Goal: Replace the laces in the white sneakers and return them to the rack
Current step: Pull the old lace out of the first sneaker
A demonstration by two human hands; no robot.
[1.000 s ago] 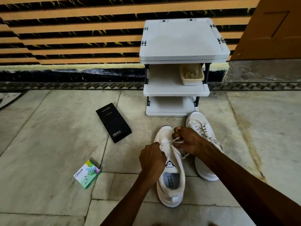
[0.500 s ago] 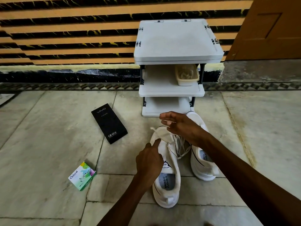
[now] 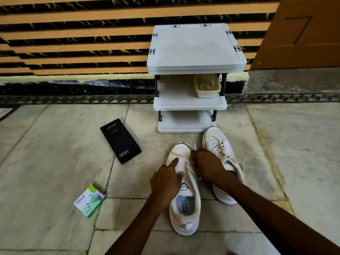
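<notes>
Two white sneakers lie on the stone floor in front of a grey three-shelf rack (image 3: 189, 104). The near sneaker (image 3: 185, 216) points at the rack, its white lace (image 3: 176, 153) loose across the toe. My left hand (image 3: 165, 183) sits on its tongue area, index finger stretched forward pressing the lace, thumb against the upper. My right hand (image 3: 206, 166) is curled over the eyelets and pinches the lace; its fingertips are hidden. The far sneaker (image 3: 219, 150) lies to the right, laced.
A cream tub (image 3: 207, 86) of laces stands on the rack's middle shelf. A black phone box (image 3: 120, 140) and a green and white Odonil box (image 3: 90, 200) lie on the floor at left. A striped wall and a brown door (image 3: 301, 34) stand behind.
My right hand has come back down from above the toe onto the eyelets. My left hand has shifted forward on the tongue, finger pointing out along the lace.
</notes>
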